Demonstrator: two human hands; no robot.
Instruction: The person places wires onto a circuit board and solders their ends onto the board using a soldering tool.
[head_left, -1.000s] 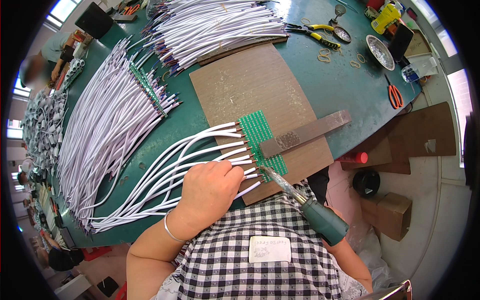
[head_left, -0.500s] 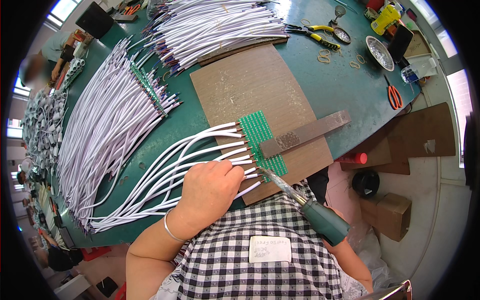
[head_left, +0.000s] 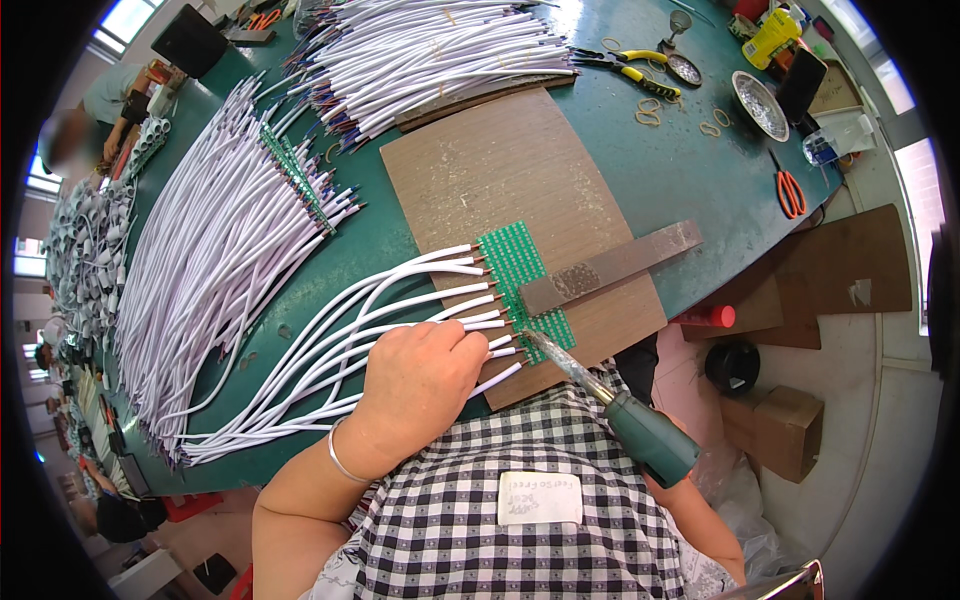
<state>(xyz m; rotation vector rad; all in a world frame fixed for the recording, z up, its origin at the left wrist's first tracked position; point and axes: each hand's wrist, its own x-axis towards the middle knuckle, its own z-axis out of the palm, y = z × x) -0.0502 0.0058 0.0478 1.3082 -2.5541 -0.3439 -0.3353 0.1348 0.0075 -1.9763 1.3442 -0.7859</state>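
Observation:
My left hand [head_left: 420,380] is closed, fingers curled down around a white cable [head_left: 502,342] at the near end of a green circuit board [head_left: 513,255]. Several more white cables [head_left: 435,292] run in from the left, their bare copper ends lying along the board's left edge. Mostly hidden behind the dark green handle of a soldering iron [head_left: 645,435], my right hand [head_left: 682,487] grips it. The iron's tip rests at or just over the board, right of my left fingers; contact is unclear. Across the board lies a flat metal bar [head_left: 612,267].
A brown wooden board [head_left: 500,160] lies under the circuit board. Large bundles of white cables [head_left: 220,250] [head_left: 440,60] fill the left and back. Cutting pliers [head_left: 640,75], a metal bowl [head_left: 760,105] and orange-handled scissors [head_left: 789,192] lie at right. Another person [head_left: 110,105] sits far left.
The soldering iron's tip has shifted slightly right, away from the cable ends and over the circuit board. My left hand and the cables look still.

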